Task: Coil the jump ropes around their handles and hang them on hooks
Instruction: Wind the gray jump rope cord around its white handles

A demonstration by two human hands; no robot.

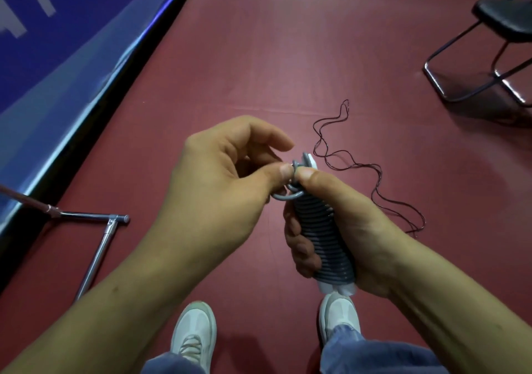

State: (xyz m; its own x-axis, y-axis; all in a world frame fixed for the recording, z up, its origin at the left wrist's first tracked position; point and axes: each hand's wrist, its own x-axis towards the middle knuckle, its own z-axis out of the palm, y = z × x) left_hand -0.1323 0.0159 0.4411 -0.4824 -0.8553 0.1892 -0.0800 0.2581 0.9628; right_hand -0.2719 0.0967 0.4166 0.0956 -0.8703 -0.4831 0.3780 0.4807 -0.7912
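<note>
Far left on the floor [259, 56], near its edge: a metal bar [95, 255], lower end cut off.

Over the floor's middle, pinching the grey rope's loose end [286, 197] in the left hand [218, 172], thumb against forefinger. Clasping the coiled rope [325, 238] and its white handles [336, 288] in the right hand [354, 229], fingers [299, 247] wrapped round, thumb pressed on the top turns.

Best to tuck that end under the last turn and pull snug, keeping the thumb down lest the coil spring loose.

Further right on the floor: a thin dark rope [375, 186], uncoiled. Beyond, a chair [503, 19], cut off at the edge.

No hooks in view. Hard to tell where the end runs behind the thumbs.
</note>
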